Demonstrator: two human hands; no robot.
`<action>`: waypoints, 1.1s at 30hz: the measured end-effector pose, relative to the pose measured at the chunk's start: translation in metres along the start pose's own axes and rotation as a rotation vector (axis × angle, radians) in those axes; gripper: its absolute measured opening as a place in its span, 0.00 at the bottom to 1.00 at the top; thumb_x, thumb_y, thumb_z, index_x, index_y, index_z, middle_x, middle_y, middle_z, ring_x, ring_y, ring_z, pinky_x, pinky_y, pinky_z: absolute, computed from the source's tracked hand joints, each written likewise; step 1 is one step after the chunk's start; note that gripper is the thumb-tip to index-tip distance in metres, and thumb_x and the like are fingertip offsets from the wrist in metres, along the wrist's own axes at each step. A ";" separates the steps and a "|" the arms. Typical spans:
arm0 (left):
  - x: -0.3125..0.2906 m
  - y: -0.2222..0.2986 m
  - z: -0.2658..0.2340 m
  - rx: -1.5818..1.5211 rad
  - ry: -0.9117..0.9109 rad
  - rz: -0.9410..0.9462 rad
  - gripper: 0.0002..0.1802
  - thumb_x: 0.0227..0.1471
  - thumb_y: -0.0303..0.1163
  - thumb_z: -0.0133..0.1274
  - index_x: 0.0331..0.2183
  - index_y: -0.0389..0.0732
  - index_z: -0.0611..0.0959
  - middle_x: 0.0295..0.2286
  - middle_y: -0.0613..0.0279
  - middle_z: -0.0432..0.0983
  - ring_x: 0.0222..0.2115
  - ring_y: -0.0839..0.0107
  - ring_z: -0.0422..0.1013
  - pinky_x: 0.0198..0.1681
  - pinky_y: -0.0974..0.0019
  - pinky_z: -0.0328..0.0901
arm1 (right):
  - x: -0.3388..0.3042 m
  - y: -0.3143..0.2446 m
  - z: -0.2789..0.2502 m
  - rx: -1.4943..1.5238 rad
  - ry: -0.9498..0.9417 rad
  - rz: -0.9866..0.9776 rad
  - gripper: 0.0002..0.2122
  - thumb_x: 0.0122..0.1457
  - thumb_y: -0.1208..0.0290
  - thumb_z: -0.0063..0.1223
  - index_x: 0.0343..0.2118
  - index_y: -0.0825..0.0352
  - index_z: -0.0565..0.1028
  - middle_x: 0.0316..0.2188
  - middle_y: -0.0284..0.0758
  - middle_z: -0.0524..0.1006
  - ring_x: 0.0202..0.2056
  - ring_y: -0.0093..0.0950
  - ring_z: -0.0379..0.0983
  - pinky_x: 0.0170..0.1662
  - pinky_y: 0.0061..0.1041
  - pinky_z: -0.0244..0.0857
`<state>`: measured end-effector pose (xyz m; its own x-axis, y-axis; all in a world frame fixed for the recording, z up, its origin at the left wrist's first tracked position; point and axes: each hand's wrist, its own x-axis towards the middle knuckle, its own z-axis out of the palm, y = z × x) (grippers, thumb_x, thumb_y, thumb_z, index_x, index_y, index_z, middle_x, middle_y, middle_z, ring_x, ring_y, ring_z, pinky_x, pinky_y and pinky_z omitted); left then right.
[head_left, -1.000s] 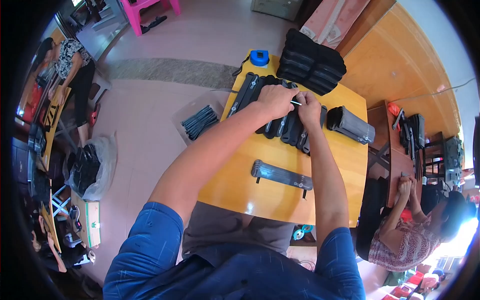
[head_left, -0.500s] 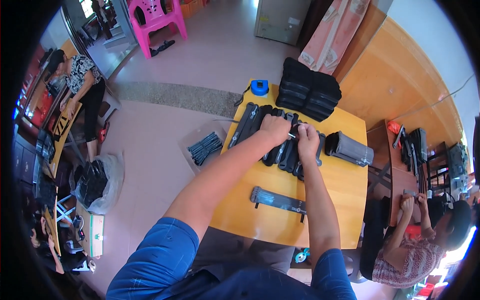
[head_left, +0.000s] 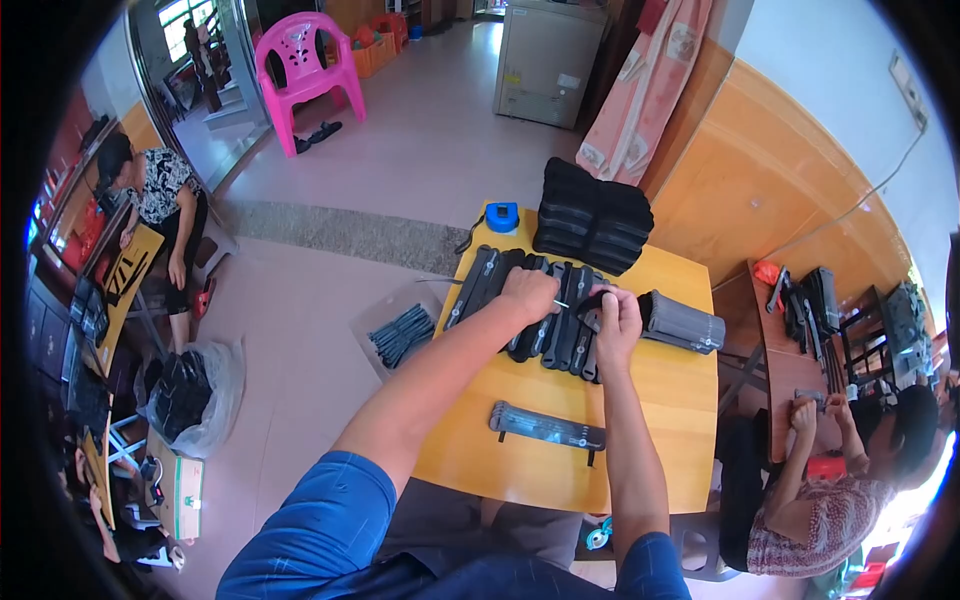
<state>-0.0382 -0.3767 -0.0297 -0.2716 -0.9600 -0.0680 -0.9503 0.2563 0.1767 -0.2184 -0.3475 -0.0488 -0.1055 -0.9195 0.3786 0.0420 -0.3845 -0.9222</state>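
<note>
- Dark grey-and-black long, flat, fabric-looking bundles (head_left: 553,345) are what's being handled: they sit side by side in a row across the back half of the glossy yellow wooden table (head_left: 690,400), with small pale round marks on several.
- What's changed: the hands have drifted a bit apart over the last second. The thin pale rod (head_left: 562,304) was right up by the right fingers, and now there's a visible gap. I'd read that as each hand being busy with its own bit at the moment.
- Left hand (head_left: 530,293): curled nearly closed over the row, back of the hand up, with the rod poking out on its right side. Looks like it's gripping the rod, though the fingertips are tucked out of sight.
- Right hand (head_left: 617,318): fingers bent, thumb and fingertips pinched together on a small black soft-looking piece (head_left: 592,303) at the row's right end. Can't tell if that piece is attached to a bundle.
- Around them: a black folded stack (head_left: 595,215) behind, a thick dark grey bundle (head_left: 685,326) to the right, and a glossy grey strip-shaped bundle (head_left: 547,425) lying nearer the person.
</note>
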 end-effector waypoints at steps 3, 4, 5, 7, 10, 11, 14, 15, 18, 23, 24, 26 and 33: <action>0.000 -0.003 0.002 0.007 -0.007 -0.007 0.23 0.56 0.48 0.63 0.49 0.47 0.86 0.39 0.52 0.85 0.44 0.53 0.81 0.49 0.51 0.69 | -0.009 -0.012 -0.009 -0.024 0.080 0.050 0.08 0.72 0.71 0.48 0.39 0.65 0.78 0.38 0.28 0.81 0.36 0.16 0.73 0.38 0.17 0.69; 0.002 0.002 0.002 0.011 -0.014 0.001 0.23 0.56 0.49 0.63 0.49 0.48 0.86 0.39 0.52 0.85 0.44 0.53 0.81 0.49 0.51 0.69 | -0.005 -0.018 -0.021 0.025 0.147 0.013 0.07 0.72 0.71 0.48 0.39 0.65 0.78 0.38 0.28 0.81 0.36 0.15 0.73 0.39 0.16 0.69; 0.002 0.003 0.001 0.008 -0.018 0.009 0.23 0.56 0.49 0.63 0.49 0.48 0.86 0.39 0.52 0.85 0.44 0.53 0.81 0.49 0.51 0.69 | 0.000 -0.031 -0.028 0.093 0.168 -0.012 0.07 0.72 0.72 0.48 0.39 0.66 0.77 0.37 0.28 0.81 0.36 0.15 0.73 0.39 0.16 0.69; 0.003 0.000 0.000 0.039 -0.014 0.006 0.23 0.55 0.51 0.63 0.48 0.49 0.87 0.39 0.52 0.85 0.44 0.53 0.81 0.48 0.50 0.71 | 0.002 -0.067 -0.031 0.034 0.135 -0.010 0.07 0.72 0.73 0.48 0.39 0.67 0.77 0.37 0.29 0.81 0.36 0.15 0.73 0.40 0.16 0.68; 0.003 -0.008 0.002 0.045 0.044 0.042 0.24 0.54 0.52 0.63 0.48 0.50 0.86 0.39 0.53 0.85 0.44 0.53 0.80 0.46 0.49 0.72 | -0.005 -0.088 -0.034 -0.003 0.079 -0.041 0.06 0.72 0.73 0.48 0.40 0.68 0.77 0.39 0.31 0.81 0.39 0.17 0.75 0.41 0.16 0.69; 0.004 -0.007 -0.002 0.047 0.040 0.039 0.25 0.54 0.52 0.63 0.49 0.50 0.86 0.39 0.53 0.85 0.45 0.54 0.80 0.47 0.50 0.72 | -0.003 -0.092 -0.039 -0.017 0.090 -0.030 0.06 0.72 0.73 0.48 0.40 0.68 0.77 0.39 0.31 0.81 0.39 0.17 0.75 0.41 0.16 0.69; 0.004 -0.002 -0.006 0.041 0.010 0.017 0.26 0.55 0.51 0.64 0.52 0.50 0.85 0.41 0.53 0.85 0.46 0.55 0.80 0.49 0.51 0.71 | -0.004 -0.094 -0.054 0.057 0.165 -0.074 0.06 0.73 0.72 0.48 0.42 0.67 0.76 0.41 0.32 0.81 0.41 0.18 0.76 0.42 0.16 0.70; 0.003 0.000 -0.006 0.003 0.032 0.005 0.22 0.54 0.48 0.65 0.46 0.48 0.87 0.40 0.53 0.85 0.45 0.55 0.80 0.49 0.51 0.70 | -0.009 -0.091 -0.060 0.043 0.183 -0.084 0.06 0.73 0.71 0.48 0.42 0.66 0.76 0.43 0.33 0.81 0.43 0.19 0.77 0.43 0.17 0.71; 0.000 0.001 -0.003 -0.039 0.051 -0.007 0.17 0.54 0.46 0.66 0.41 0.45 0.90 0.39 0.53 0.86 0.45 0.56 0.80 0.49 0.52 0.68 | -0.020 -0.086 -0.069 0.065 0.229 -0.076 0.06 0.74 0.70 0.48 0.43 0.65 0.76 0.44 0.33 0.81 0.45 0.19 0.77 0.44 0.18 0.73; -0.005 0.004 -0.007 -0.026 0.021 0.005 0.18 0.55 0.45 0.65 0.42 0.44 0.89 0.39 0.52 0.86 0.45 0.55 0.80 0.49 0.52 0.68 | -0.029 -0.079 -0.066 0.059 0.164 -0.046 0.06 0.74 0.69 0.47 0.44 0.65 0.75 0.45 0.31 0.81 0.46 0.19 0.77 0.45 0.18 0.73; -0.008 0.003 -0.007 -0.021 0.055 0.006 0.18 0.55 0.44 0.65 0.43 0.44 0.88 0.38 0.52 0.86 0.45 0.55 0.80 0.49 0.52 0.69 | -0.030 -0.077 -0.060 0.026 0.120 -0.050 0.07 0.74 0.69 0.47 0.44 0.65 0.76 0.45 0.31 0.81 0.46 0.18 0.76 0.46 0.19 0.72; -0.010 0.009 -0.010 -0.018 0.086 0.025 0.19 0.54 0.44 0.65 0.45 0.43 0.87 0.38 0.52 0.86 0.45 0.55 0.80 0.49 0.51 0.69 | -0.030 -0.076 -0.055 -0.015 0.091 -0.056 0.07 0.74 0.69 0.47 0.44 0.65 0.76 0.45 0.31 0.81 0.46 0.18 0.75 0.46 0.19 0.71; 0.000 0.077 -0.018 -0.478 0.212 -0.154 0.17 0.52 0.47 0.64 0.37 0.44 0.86 0.36 0.51 0.85 0.41 0.50 0.81 0.45 0.48 0.74 | -0.023 -0.063 -0.035 0.135 0.025 0.006 0.12 0.78 0.63 0.35 0.47 0.67 0.68 0.41 0.35 0.80 0.47 0.25 0.75 0.57 0.26 0.66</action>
<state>-0.1087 -0.3585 0.0016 -0.0513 -0.9967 0.0629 -0.7884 0.0791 0.6101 -0.2535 -0.2994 -0.0027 -0.1297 -0.9200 0.3698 0.1762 -0.3884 -0.9045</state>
